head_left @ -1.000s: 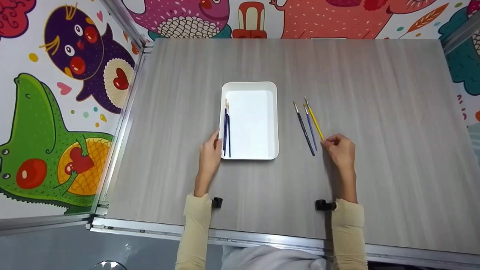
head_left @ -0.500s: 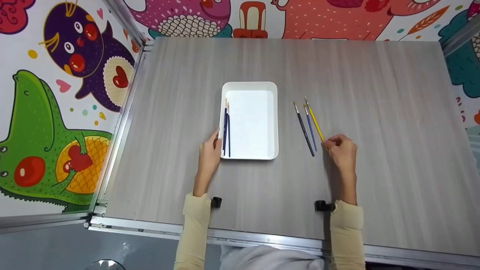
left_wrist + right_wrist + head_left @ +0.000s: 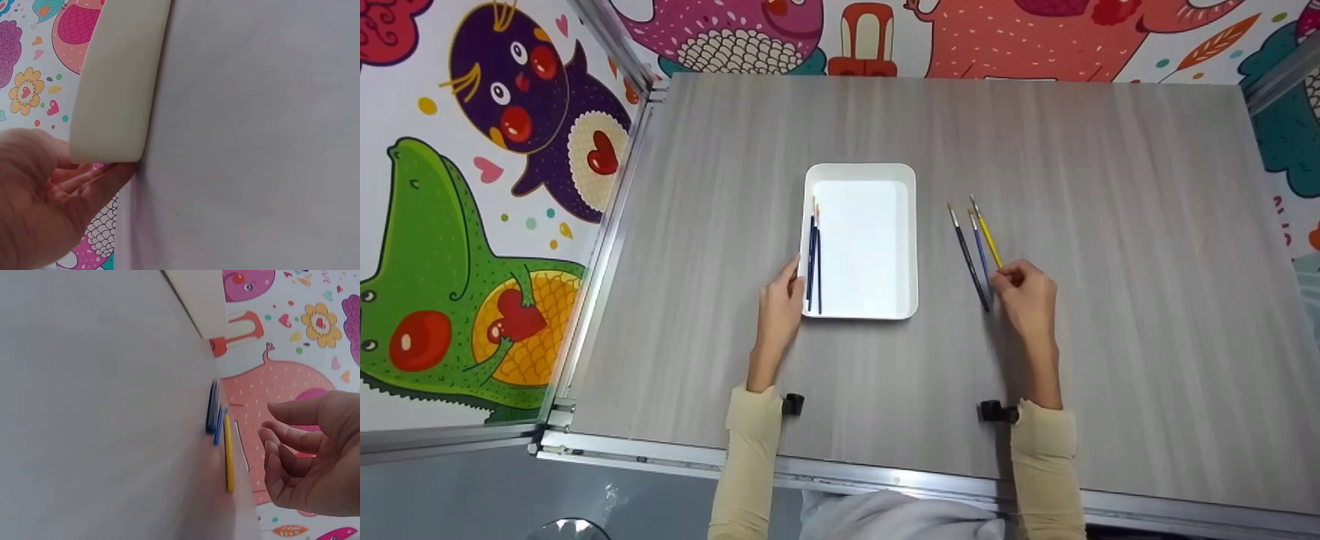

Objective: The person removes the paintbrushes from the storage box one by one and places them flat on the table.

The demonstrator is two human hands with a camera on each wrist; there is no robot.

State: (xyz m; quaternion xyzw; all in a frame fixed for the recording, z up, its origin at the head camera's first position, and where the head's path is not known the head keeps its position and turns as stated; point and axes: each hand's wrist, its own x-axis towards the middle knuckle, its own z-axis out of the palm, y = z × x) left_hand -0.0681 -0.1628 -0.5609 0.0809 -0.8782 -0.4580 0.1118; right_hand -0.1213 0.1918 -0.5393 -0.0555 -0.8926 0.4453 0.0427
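Cartoon mural point(image 3: 525, 195), lettering point(image 3: 325, 277) illegible, backs wood-grain table point(image 3: 697, 225). Left hand point(image 3: 780, 307), fingers extended, touches white tray point(image 3: 866, 247); two dark brushes point(image 3: 819, 270) inside. Rightward: black brush point(image 3: 969, 257), blue brush point(image 3: 979, 247), yellow brush point(image 3: 985, 232); right hand point(image 3: 1026, 294), thumb and fingertips apart, at its handle end.

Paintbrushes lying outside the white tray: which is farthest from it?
The yellow paintbrush, rightmost of three; the blue one lies between, the dark one nearest the white tray.

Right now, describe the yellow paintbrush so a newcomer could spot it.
In the head view, find the white tray on the table. To its right lie a dark brush, a blue brush and, rightmost, the yellow paintbrush, its lower end hidden by the right hand. It alone is yellow-handled.
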